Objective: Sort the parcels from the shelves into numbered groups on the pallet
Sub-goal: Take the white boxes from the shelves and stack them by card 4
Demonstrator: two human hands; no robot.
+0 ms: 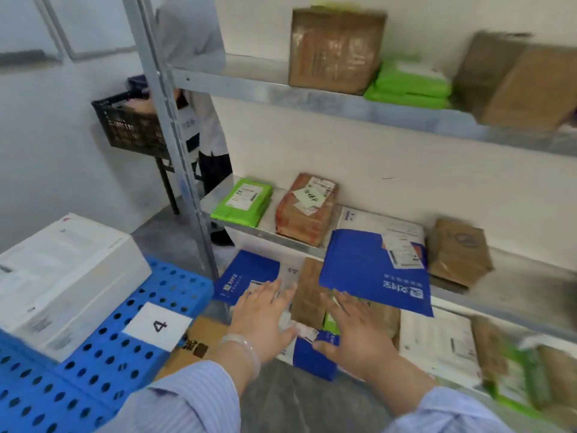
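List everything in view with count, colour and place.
Rack: one, grey metal, right.
Cardboard boxes: four, brown, two top shelf, two middle shelf.
Green mailer stack: one, top shelf.
Green mailer: one, middle shelf.
Blue mailer: one, overhanging middle shelf.
White mailer: one, middle shelf.
Bottom-shelf parcels: count unclear, blue, white, brown, green.
Box: one, white, on pallet.
Pallet: one, blue, left.
Label 4: one, white, on pallet.
Crate: one, black, back left.
Second person: one, pale top, behind rack.
Left hand: open, over bottom-shelf parcels.
Right hand: open, over same parcels.
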